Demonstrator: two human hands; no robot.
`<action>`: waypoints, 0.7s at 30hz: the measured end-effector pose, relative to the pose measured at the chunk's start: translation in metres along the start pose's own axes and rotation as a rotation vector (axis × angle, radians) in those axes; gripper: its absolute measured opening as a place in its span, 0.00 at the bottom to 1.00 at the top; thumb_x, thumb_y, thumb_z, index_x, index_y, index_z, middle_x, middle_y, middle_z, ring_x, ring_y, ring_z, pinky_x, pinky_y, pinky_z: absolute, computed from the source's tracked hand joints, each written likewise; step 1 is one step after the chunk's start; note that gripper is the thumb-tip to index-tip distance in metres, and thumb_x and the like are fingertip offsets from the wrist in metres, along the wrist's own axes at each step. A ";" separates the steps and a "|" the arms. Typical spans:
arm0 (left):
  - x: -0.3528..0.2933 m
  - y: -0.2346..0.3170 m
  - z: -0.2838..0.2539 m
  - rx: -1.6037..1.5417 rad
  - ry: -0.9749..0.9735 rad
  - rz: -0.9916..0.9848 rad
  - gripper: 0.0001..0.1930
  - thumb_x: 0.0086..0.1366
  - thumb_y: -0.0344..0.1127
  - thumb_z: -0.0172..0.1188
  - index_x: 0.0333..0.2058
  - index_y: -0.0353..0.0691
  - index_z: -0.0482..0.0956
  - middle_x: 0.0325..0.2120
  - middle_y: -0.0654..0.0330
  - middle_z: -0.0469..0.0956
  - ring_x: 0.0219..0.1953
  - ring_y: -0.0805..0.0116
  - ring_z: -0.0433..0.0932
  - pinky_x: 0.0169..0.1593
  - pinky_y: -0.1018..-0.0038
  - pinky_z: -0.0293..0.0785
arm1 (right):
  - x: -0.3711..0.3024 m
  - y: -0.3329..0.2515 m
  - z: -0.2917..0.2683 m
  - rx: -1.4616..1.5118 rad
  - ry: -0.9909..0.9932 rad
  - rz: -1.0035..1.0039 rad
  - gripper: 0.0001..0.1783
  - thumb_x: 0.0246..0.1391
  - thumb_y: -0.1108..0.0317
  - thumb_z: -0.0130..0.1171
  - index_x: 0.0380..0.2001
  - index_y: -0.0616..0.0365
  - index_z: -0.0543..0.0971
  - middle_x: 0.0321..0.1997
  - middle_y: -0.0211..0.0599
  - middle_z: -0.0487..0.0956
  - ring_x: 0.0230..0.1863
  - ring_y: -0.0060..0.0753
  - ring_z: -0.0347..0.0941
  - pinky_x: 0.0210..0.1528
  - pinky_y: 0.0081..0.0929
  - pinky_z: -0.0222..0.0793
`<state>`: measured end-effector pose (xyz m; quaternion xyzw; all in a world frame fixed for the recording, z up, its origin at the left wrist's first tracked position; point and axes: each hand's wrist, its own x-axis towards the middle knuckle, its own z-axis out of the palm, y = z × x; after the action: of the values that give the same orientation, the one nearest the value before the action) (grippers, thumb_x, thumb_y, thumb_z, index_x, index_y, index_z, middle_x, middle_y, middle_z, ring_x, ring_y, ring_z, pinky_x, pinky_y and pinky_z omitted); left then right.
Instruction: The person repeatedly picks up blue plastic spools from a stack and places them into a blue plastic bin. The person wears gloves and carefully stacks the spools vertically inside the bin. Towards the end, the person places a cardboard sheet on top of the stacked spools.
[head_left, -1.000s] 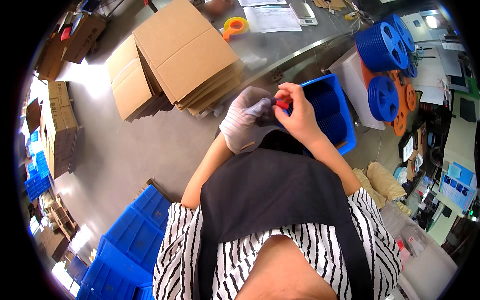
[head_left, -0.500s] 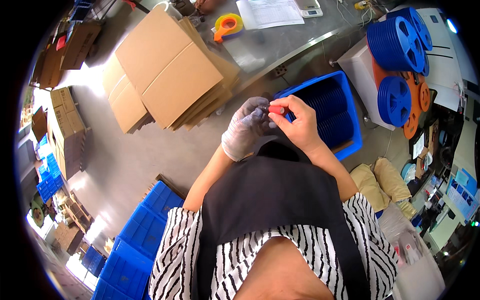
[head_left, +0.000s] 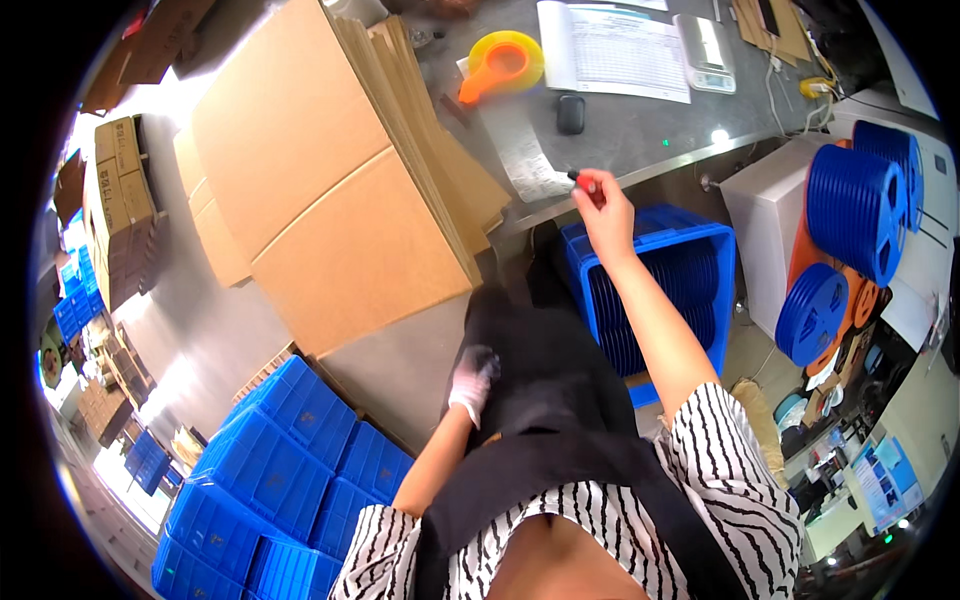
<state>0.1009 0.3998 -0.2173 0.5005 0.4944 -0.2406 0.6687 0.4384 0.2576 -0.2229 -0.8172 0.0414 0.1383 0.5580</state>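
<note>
My right hand (head_left: pixel 608 215), bare, is raised at the edge of the grey worktable (head_left: pixel 640 135). Its fingers pinch a short red pen-like thing with a black end (head_left: pixel 584 182); too little shows to name its kind. Just beyond it lies a shiny clear strip (head_left: pixel 527 158) on the tabletop. My left hand (head_left: pixel 474 382), in a pale glove with dark fingertips, hangs low against my black apron. That hand is blurred, so its fingers are hard to make out.
Flattened cardboard boxes (head_left: pixel 330 190) are stacked at the left. A tape roll (head_left: pixel 507 62), a small black case (head_left: pixel 571 115), a form pad (head_left: pixel 625 52) and a scale (head_left: pixel 705 55) lie on the table. Blue reels fill a blue crate (head_left: pixel 650 240); more blue reels (head_left: pixel 850 210) stand right. Blue bins (head_left: pixel 270 460) stand lower left.
My hands were together around the red thing. Now my right hand has carried it forward to the table edge, while my left has dropped to my apron. The view has shifted toward the table.
</note>
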 end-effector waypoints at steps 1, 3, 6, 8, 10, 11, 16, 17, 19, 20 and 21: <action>0.002 -0.018 -0.005 0.192 0.005 0.051 0.13 0.64 0.28 0.59 0.46 0.35 0.71 0.32 0.60 0.77 0.32 0.70 0.76 0.39 0.75 0.74 | 0.017 0.013 0.014 -0.078 0.021 -0.056 0.13 0.53 0.71 0.63 0.42 0.56 0.77 0.31 0.35 0.80 0.33 0.28 0.78 0.38 0.25 0.72; -0.004 -0.019 0.000 0.459 0.045 0.013 0.11 0.63 0.31 0.60 0.43 0.36 0.73 0.33 0.56 0.80 0.35 0.66 0.79 0.43 0.72 0.74 | 0.051 0.036 0.041 -0.252 0.019 -0.095 0.10 0.54 0.68 0.61 0.41 0.54 0.76 0.31 0.36 0.81 0.32 0.33 0.79 0.36 0.29 0.72; -0.004 -0.056 -0.012 0.591 0.051 0.052 0.13 0.63 0.31 0.58 0.45 0.37 0.73 0.39 0.47 0.80 0.43 0.47 0.79 0.48 0.64 0.74 | 0.089 0.068 0.079 -0.363 0.042 -0.156 0.09 0.55 0.65 0.60 0.39 0.51 0.75 0.31 0.35 0.81 0.31 0.38 0.79 0.33 0.32 0.72; -0.004 -0.056 -0.013 0.544 0.068 0.082 0.12 0.63 0.29 0.57 0.45 0.37 0.73 0.38 0.48 0.80 0.42 0.50 0.79 0.48 0.65 0.74 | 0.102 0.085 0.095 -0.409 0.015 -0.197 0.09 0.54 0.65 0.60 0.38 0.51 0.74 0.30 0.34 0.81 0.31 0.40 0.79 0.33 0.33 0.72; -0.003 -0.055 -0.016 0.453 0.095 0.096 0.12 0.62 0.27 0.57 0.45 0.36 0.73 0.35 0.50 0.80 0.39 0.54 0.80 0.46 0.67 0.74 | 0.109 0.097 0.107 -0.449 -0.013 -0.196 0.10 0.54 0.64 0.61 0.37 0.50 0.74 0.30 0.34 0.82 0.31 0.41 0.79 0.33 0.34 0.73; -0.001 -0.064 -0.019 0.472 0.092 0.107 0.13 0.62 0.26 0.57 0.45 0.36 0.73 0.35 0.50 0.80 0.39 0.54 0.80 0.46 0.67 0.74 | 0.112 0.102 0.111 -0.450 0.005 -0.206 0.10 0.53 0.64 0.61 0.37 0.50 0.74 0.30 0.34 0.82 0.31 0.42 0.79 0.33 0.35 0.73; 0.005 -0.088 -0.038 0.679 0.041 0.152 0.19 0.61 0.27 0.56 0.51 0.33 0.71 0.44 0.47 0.78 0.47 0.51 0.76 0.55 0.66 0.69 | 0.118 0.115 0.117 -0.493 0.056 -0.197 0.10 0.53 0.64 0.61 0.37 0.51 0.74 0.30 0.35 0.81 0.31 0.42 0.79 0.33 0.36 0.73; 0.006 -0.092 -0.040 0.710 0.036 0.144 0.19 0.61 0.28 0.57 0.52 0.34 0.71 0.46 0.46 0.77 0.50 0.51 0.75 0.56 0.66 0.68 | 0.117 0.115 0.116 -0.506 0.057 -0.206 0.10 0.53 0.64 0.61 0.37 0.51 0.74 0.30 0.36 0.81 0.31 0.43 0.79 0.33 0.36 0.74; 0.004 -0.085 -0.041 0.907 0.005 0.120 0.20 0.61 0.29 0.57 0.52 0.34 0.71 0.48 0.46 0.76 0.53 0.50 0.73 0.59 0.65 0.65 | 0.115 0.116 0.116 -0.529 0.063 -0.224 0.10 0.53 0.64 0.61 0.37 0.52 0.73 0.30 0.37 0.81 0.31 0.43 0.79 0.33 0.36 0.74; 0.004 -0.082 -0.041 1.005 -0.009 0.109 0.21 0.60 0.29 0.58 0.53 0.34 0.71 0.49 0.46 0.76 0.54 0.50 0.72 0.60 0.64 0.64 | 0.114 0.116 0.115 -0.514 0.059 -0.216 0.10 0.53 0.65 0.61 0.37 0.52 0.73 0.30 0.37 0.81 0.31 0.43 0.79 0.33 0.36 0.74; 0.004 -0.086 -0.043 1.019 -0.016 0.170 0.20 0.60 0.30 0.58 0.52 0.35 0.72 0.49 0.46 0.76 0.54 0.49 0.71 0.60 0.64 0.64 | 0.113 0.116 0.115 -0.494 0.054 -0.208 0.10 0.53 0.65 0.61 0.37 0.52 0.73 0.30 0.38 0.81 0.31 0.44 0.79 0.33 0.36 0.74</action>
<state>0.0142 0.4068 -0.2581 0.7993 0.2670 -0.3994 0.3609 0.5008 0.3299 -0.3974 -0.9317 -0.0629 0.0644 0.3518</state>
